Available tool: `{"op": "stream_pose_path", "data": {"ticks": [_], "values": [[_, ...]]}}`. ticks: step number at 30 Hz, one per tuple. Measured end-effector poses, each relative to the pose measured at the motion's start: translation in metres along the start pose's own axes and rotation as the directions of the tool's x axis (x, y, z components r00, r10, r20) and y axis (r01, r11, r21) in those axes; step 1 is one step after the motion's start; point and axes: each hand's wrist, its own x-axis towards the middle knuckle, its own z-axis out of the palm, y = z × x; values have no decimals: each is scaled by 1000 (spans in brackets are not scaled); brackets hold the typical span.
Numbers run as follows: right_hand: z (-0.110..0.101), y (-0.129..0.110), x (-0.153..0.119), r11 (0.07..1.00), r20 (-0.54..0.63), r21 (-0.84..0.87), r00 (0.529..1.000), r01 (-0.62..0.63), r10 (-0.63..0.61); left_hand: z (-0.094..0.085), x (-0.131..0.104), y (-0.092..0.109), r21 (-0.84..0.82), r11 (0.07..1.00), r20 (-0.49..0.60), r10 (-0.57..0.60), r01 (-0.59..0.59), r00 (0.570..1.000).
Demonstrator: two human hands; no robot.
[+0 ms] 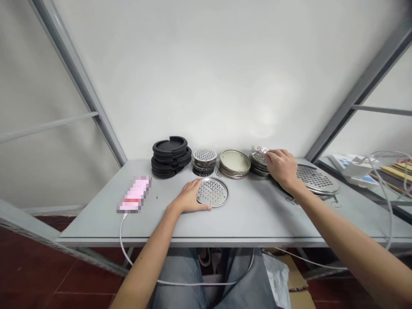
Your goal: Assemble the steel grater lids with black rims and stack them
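A round perforated metal plate [213,192], resembling a grater disc, lies flat on the table in front of me. My left hand [188,198] grips its left rim, thumb along the near edge and fingers at the far side. Farther right, my right hand [283,168] is closed in a pinch at a stack of shiny metal discs [259,166]. The top shiny disc [258,150] is tilted up, its right edge at my fingertips. My hand hides part of that stack.
Along the wall stand black rings [169,156], small perforated discs [205,156] and pale shallow lids [235,161]. Large perforated plates [317,180] lie right, near wire hooks [292,200]. A blurred phone [135,194] with a white cable [121,234] is at left.
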Motion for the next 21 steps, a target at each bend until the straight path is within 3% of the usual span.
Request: {"op": "stream_pose_path", "data": {"ticks": [10,15,18,21], "values": [[4,0,-7,997,-63,53,996,-60,63,0,0,-1,13,1000,7,8,-8,1000],[-1,-1,-4,985,-78,158,994,-70,83,1,0,-2,21,1000,20,-9,9,1000],[-14,-16,3,954,-93,297,993,-48,79,2,0,-3,9,1000,20,-19,19,1000],[-38,-47,9,872,-120,489,990,-10,78,2,0,-4,-16,1000,11,-20,20,1000]]}}
